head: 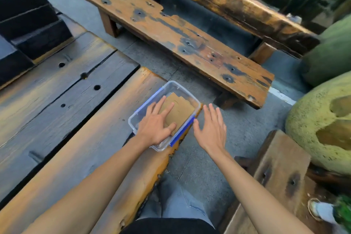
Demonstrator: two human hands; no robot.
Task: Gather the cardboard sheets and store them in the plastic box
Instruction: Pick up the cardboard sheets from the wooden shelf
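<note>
Both hands are out over the work: the left hand [156,128] lies flat with fingers spread, palm down on the cardboard sheets [178,111] and pressing into the plastic box [141,113], gripping nothing; the right hand [211,129] hovers just beside the box, open and empty, fingers splayed over the concrete floor [237,129]. Big picture first: the box sits at the very edge of a broad, dark-stained plank bench [66,119] pocked with round holes, and beyond it across the floor stands a long, weathered wooden seat [180,38] with burnt-looking patches. Off to the right, a large yellow-green mottled boulder shape [321,129] and a smaller wooden block [279,167]. Now the box itself: clear, rectangular, blue clips [182,132] along its long sides, no lid on. Inside, the brown sheets lie stacked, slightly fanned, their far corners showing past the left hand's fingertips [171,104].
</note>
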